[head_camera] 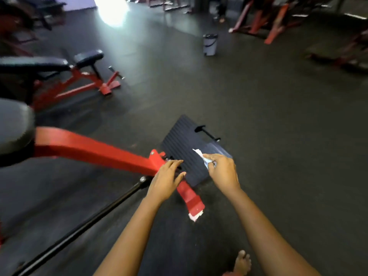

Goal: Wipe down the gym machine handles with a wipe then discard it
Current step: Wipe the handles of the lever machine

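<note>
My right hand (223, 172) pinches a crumpled white wipe (201, 156), held above the dark ribbed footplate (185, 136) of a red-framed gym machine (93, 148). My left hand (167, 180) hovers beside it with relaxed, extended fingers, holding nothing, over the joint where the red beam meets the footplate. A black bar (83, 226) runs from that joint toward the lower left. A small black handle (208, 133) sticks out at the footplate's far edge. A grey pedal bin (210, 44) stands far off on the floor.
A black padded seat (14, 126) fills the left edge. A red bench with black pads (79, 76) stands behind it. More red machine frames (268, 22) line the far right. Dark rubber floor (278, 136) spreads to the right. My bare foot (242, 263) shows at the bottom.
</note>
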`<state>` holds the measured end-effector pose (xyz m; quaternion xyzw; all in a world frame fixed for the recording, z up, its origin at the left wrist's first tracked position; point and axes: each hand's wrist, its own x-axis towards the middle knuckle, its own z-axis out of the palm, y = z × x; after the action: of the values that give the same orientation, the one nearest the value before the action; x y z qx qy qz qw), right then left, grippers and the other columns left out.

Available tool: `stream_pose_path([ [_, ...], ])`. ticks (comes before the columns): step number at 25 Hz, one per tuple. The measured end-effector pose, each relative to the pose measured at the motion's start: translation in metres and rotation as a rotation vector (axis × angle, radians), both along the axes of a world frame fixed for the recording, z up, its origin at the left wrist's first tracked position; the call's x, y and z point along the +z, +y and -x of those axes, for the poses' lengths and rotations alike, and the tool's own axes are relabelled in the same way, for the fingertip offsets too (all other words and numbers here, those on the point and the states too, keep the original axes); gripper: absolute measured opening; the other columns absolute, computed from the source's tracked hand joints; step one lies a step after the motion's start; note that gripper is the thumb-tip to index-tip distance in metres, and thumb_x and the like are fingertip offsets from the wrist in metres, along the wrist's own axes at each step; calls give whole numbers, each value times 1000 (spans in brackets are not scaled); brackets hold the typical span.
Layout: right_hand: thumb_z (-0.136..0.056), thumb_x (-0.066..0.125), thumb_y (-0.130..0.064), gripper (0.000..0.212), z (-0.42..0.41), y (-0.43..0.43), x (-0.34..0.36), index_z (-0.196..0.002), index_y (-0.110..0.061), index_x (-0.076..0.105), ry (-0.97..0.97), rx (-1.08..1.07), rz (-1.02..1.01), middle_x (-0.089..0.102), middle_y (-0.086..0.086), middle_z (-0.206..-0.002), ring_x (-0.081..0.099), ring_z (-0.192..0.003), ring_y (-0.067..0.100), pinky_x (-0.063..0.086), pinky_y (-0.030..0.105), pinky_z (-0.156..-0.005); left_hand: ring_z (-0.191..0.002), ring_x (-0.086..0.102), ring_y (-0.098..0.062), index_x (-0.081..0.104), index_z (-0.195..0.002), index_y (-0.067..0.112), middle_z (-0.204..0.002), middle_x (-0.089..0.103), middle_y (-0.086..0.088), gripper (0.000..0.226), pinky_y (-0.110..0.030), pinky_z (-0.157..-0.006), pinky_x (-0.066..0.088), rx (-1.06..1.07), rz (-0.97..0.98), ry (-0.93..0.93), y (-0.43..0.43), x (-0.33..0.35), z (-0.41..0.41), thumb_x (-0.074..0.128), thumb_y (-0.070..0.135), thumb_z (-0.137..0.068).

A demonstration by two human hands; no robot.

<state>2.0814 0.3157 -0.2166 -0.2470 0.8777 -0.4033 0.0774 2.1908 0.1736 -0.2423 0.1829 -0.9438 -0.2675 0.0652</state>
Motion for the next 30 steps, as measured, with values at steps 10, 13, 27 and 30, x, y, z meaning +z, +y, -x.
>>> stream_pose_path([
  [10, -84, 50, -5, 34, 302, 99, 56, -109, -18, 68, 102, -120, -84, 68, 5, -109, 61, -101, 27, 49, 34, -84, -133, 36, -23, 33, -143, 18, -148, 34, -6, 54, -38, -113, 25, -230, 152, -55, 80, 50, 340, 43, 42, -95],
  [13, -85, 51, -6, 33, 386, 91, 60, -110, -18, 67, 117, -88, -99, 68, 6, -109, 61, -102, 28, 50, 34, -85, -133, 35, -24, 32, -143, 19, -147, 35, -5, 55, -39, -113, 24, -186, 220, -79, 72, 56, 425, 37, 46, -96],
  [27, -87, 52, -9, 32, 749, -156, 117, -113, -21, 66, 188, 237, -79, 66, 6, -115, 61, -104, 26, 48, 29, -82, -130, 39, -24, 29, -144, 19, -144, 38, -8, 58, -39, -101, 41, 206, 306, -131, -150, 113, 744, 40, 48, -94],
  [30, -86, 53, -10, 31, 788, -231, 108, -112, -22, 66, 178, 364, -58, 66, 6, -114, 60, -104, 27, 49, 30, -82, -129, 40, -24, 30, -143, 19, -143, 39, -7, 58, -39, -101, 41, 339, 324, -144, -210, 114, 766, 40, 49, -94],
])
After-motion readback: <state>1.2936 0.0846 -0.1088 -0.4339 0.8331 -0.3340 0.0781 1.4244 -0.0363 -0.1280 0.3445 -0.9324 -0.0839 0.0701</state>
